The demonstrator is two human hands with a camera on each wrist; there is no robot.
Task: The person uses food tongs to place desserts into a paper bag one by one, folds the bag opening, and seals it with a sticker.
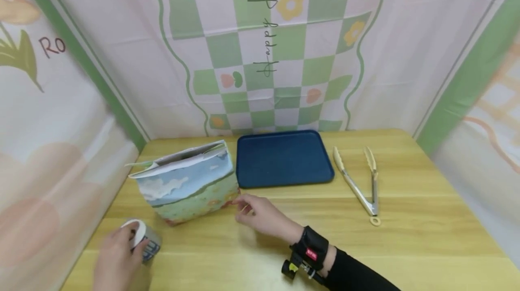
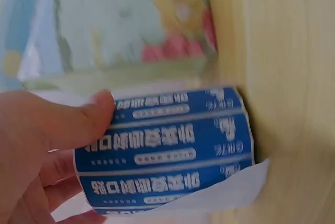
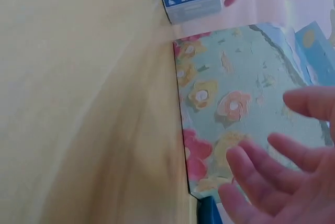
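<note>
My left hand [image 1: 118, 255] grips a roll of blue sticker labels [image 2: 172, 150] with white printing, thumb on the outside in the left wrist view. A loose white end of backing hangs from the roll. In the head view the roll stands at the table's left front. Behind it is a paper bag [image 1: 191, 187] painted with sky, meadow and flowers, its top unsealed. My right hand [image 1: 260, 214] is at the bag's lower right corner, fingers loosely bent and holding nothing. The right wrist view shows these fingers spread in front of the flowered side [image 3: 233, 106].
A dark blue tray [image 1: 284, 158] lies behind and right of the bag, close to its side. Metal tongs with beige tips [image 1: 361, 187] lie spread on the wooden table [image 1: 426, 228] at right. Printed cloth [image 1: 268, 47] hangs along the back and sides.
</note>
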